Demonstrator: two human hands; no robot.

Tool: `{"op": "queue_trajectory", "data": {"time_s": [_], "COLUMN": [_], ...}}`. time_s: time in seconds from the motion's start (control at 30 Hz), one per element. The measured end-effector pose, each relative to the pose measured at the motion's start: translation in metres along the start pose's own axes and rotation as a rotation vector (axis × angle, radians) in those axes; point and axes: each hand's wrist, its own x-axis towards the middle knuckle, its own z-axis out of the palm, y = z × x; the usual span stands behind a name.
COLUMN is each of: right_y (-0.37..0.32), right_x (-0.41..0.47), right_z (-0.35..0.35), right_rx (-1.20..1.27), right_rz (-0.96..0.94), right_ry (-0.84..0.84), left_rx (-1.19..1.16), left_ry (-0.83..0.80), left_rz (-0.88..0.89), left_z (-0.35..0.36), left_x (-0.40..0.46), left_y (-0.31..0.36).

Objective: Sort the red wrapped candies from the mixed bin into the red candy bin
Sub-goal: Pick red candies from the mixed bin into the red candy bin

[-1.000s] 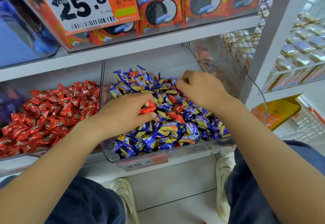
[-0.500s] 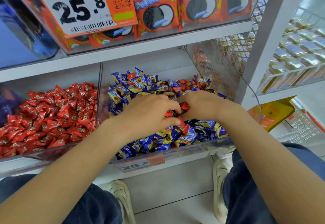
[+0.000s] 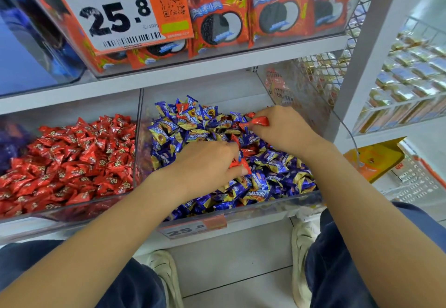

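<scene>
Both hands reach into the clear mixed bin (image 3: 241, 207), heaped with blue-and-gold wrapped candies (image 3: 277, 170) and a few red ones. The right hand (image 3: 282, 130) pinches a red wrapped candy (image 3: 260, 121) at the back of the heap, while the left hand (image 3: 205, 165) holds red candies (image 3: 240, 164) under its curled fingers near the middle. Just beside it on the left, the red candy bin (image 3: 79, 207) is full of red wrappers, and a 25.8 price tag (image 3: 115, 13) hangs on the shelf above.

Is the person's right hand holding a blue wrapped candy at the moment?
No, the right hand pinches a red wrapped candy above the mixed bin.
</scene>
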Motion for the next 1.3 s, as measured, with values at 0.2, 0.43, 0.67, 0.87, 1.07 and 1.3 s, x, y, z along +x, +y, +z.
{"op": "queue_trajectory", "data": {"time_s": [0.2, 0.43, 0.67, 0.87, 1.07, 1.3], "right_y": [-0.013, -0.014, -0.03, -0.08, -0.186, -0.233], "right_x": [0.018, 0.02, -0.001, -0.026, -0.003, 0.041], "right_z": [0.032, 0.04, 0.007, 0.007, 0.047, 0.094], "right_rx": [-0.16, -0.295, 0.449, 0.59, 0.242, -0.058], "right_rz": [-0.042, -0.049, -0.029, -0.081, -0.37, -0.418], "right_ry": [-0.24, -0.22, -0.002, -0.118, -0.202, -0.3], "left_rx": [-0.149, -0.236, -0.452, -0.622, -0.669, -0.924], "left_ry": [0.168, 0.249, 0.523, 0.643, 0.667, 0.707], "left_rz": [-0.13, -0.158, -0.252, -0.421, -0.659, -0.813], "left_z": [-0.011, -0.014, -0.022, -0.016, 0.018, 0.028], "left_x": [-0.02, -0.024, -0.056, -0.114, -0.145, -0.16], "left_y": [-0.034, -0.046, -0.074, -0.142, -0.2, -0.221]}}
